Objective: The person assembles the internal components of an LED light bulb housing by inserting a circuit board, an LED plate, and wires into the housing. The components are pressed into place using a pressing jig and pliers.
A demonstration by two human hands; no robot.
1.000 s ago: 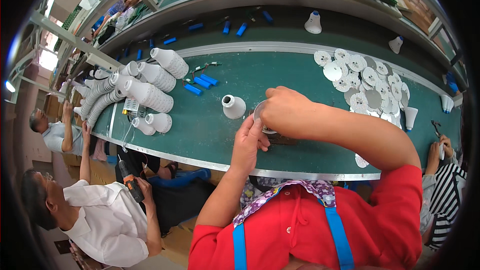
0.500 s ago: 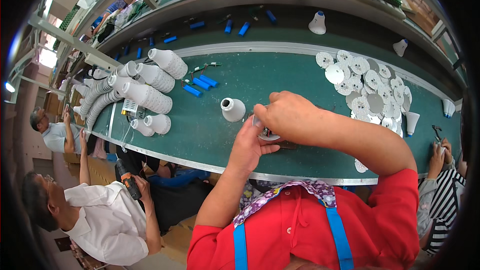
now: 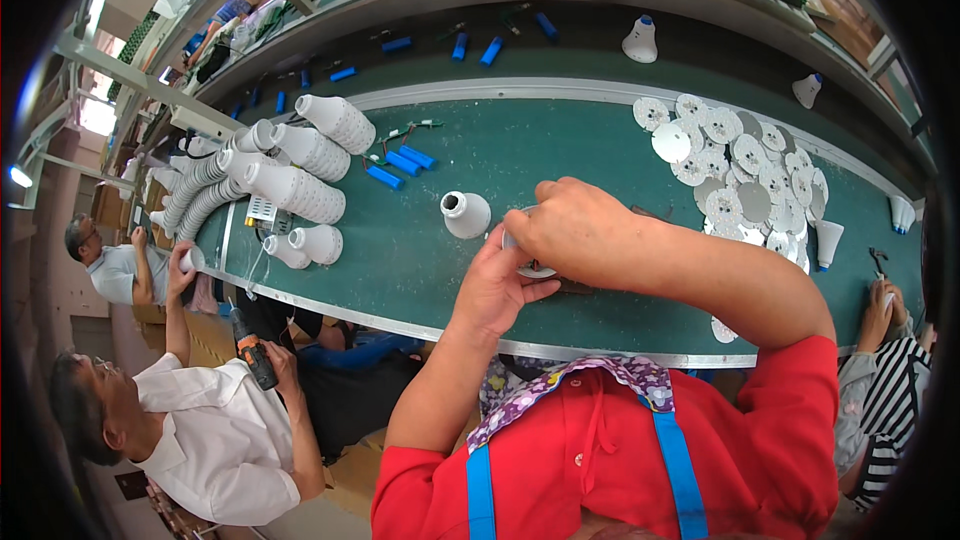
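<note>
We find any marking on the white discs [image 3: 750, 208], well to the right of the fingers, too small to read. In the left hand [image 3: 490, 288] we see fingers and thumb grasping a white round part [image 3: 540, 272], which sits between both hands, partly covered by the right one. The right hand [image 3: 575, 225] curls over it; its fingertips are hidden, so we cannot tell what they pinch. A white cone-shaped housing [image 3: 466, 216] stands just left of the fingers. Compared with half a second ago, we notice both hands almost unmoved, while far to their left a co-worker's hand [image 3: 179, 278] now has a white cup-shaped piece [image 3: 193, 259] at its fingertips
</note>
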